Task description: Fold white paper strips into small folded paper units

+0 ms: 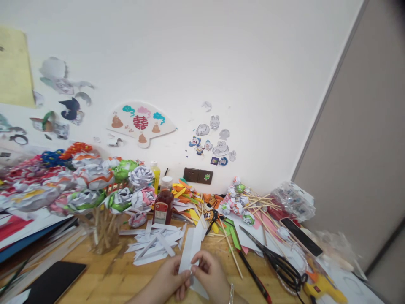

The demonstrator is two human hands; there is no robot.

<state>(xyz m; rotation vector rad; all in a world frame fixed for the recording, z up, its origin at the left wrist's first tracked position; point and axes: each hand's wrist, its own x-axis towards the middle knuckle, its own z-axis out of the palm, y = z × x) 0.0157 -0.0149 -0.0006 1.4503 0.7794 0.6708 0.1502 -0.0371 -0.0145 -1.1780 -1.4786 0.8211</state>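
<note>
A folded white paper strip (190, 248) stands up between my two hands, low in the middle of the view. My left hand (174, 276) pinches its left edge between thumb and fingers. On the other side, my right hand (209, 270) grips the paper with thumb and forefinger, close to the left thumb. The strip's lower end shows below the hands, partly hidden by them. Just beyond my left hand lies a loose pile of cut white paper strips (155, 245) on the wooden table (110, 274).
Paper flowers on sticks (91, 198) crowd the left, above a black tablet-like slab (55, 280). A red-brown bottle (163, 200) stands behind the strips. Rightward lie black scissors (278, 261), a dark pen (253, 274), a yellow glue gun (325, 291), and a phone (301, 236).
</note>
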